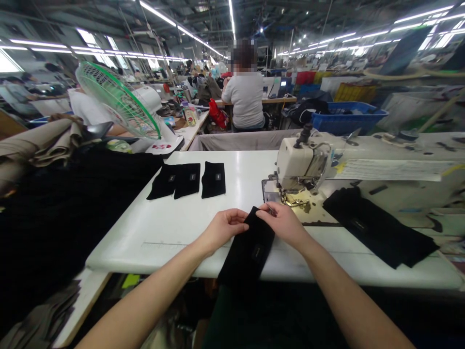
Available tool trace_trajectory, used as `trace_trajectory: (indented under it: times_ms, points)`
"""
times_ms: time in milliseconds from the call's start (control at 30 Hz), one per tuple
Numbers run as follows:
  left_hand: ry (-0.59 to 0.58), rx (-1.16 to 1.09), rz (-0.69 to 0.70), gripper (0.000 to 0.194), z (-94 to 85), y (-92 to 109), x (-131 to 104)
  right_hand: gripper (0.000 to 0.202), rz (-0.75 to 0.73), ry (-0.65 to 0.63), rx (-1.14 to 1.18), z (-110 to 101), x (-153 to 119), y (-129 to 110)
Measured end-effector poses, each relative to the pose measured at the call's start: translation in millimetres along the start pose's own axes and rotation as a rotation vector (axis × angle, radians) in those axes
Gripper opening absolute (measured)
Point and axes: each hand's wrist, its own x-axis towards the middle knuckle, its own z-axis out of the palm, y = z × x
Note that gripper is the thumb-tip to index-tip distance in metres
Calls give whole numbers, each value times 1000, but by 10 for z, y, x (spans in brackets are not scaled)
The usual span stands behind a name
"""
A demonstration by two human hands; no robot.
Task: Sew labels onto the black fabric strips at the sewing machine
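Observation:
Both hands pinch the upper end of a black fabric piece that bears a small dark label and hangs over the table's front edge. My left hand grips its left side between thumb and fingers. At the top right corner my right hand is closed on the same piece. A small dark glint shows by the right fingers; I cannot tell what it is. Just beyond that hand stands a sewing machine, its presser foot and needle plate lit by a lamp.
Three labelled black pieces lie on the white table, two overlapping. More black pieces lie at right under the machine arm. Dark cloth is heaped at left near a green fan. A seated person works ahead.

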Motion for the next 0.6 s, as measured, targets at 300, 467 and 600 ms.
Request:
trace_trajectory:
  times_ms: [300, 467, 600]
  points:
    - [18, -93, -117, 21, 122, 42, -50, 22, 22, 78, 58, 24, 44, 1]
    - [179, -315, -57, 19, 157, 95, 38, 34, 49, 185, 126, 20, 8, 70]
    - [322, -408, 15, 13, 116, 135, 111, 46, 151, 133, 191, 59, -164, 150]
